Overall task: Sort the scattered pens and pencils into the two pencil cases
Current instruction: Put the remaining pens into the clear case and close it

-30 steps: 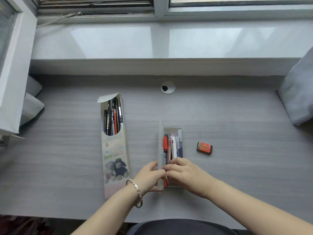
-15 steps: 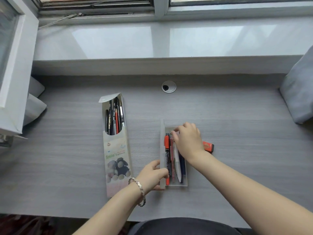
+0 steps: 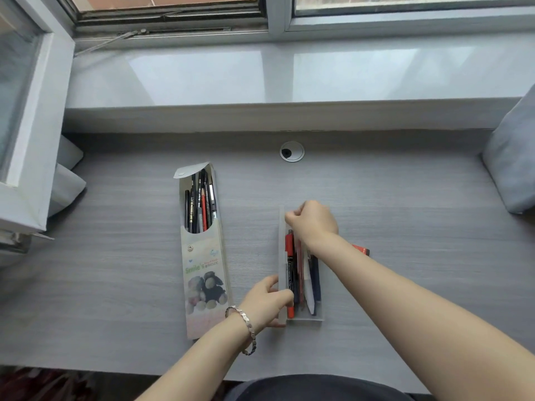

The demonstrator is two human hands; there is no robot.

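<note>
Clear case (image 3: 317, 315): lies on the gray desk (image 3: 405, 227), full of pens (image 3: 290, 264).
Left hand (image 3: 267, 302): fingers pinch the case's near left wall.
Right hand (image 3: 314, 222): curled into a fist at the case's far end; I cannot tell what it grips.
Picture case (image 3: 202, 273): to the left, flap open, pencils (image 3: 199, 206) inside.
Red eraser (image 3: 362, 250): just past the right arm.

The printed case (image 3: 205, 273) carries the green word "Smile's" across its front, above a picture of plush toys; the smaller writing beside that word is too fine to read. A black pencil (image 3: 191, 208) inside this case has pale lettering along its barrel, and a marker (image 3: 289, 270) in the clear case (image 3: 301, 314) bears a printed label, both illegible.
</note>
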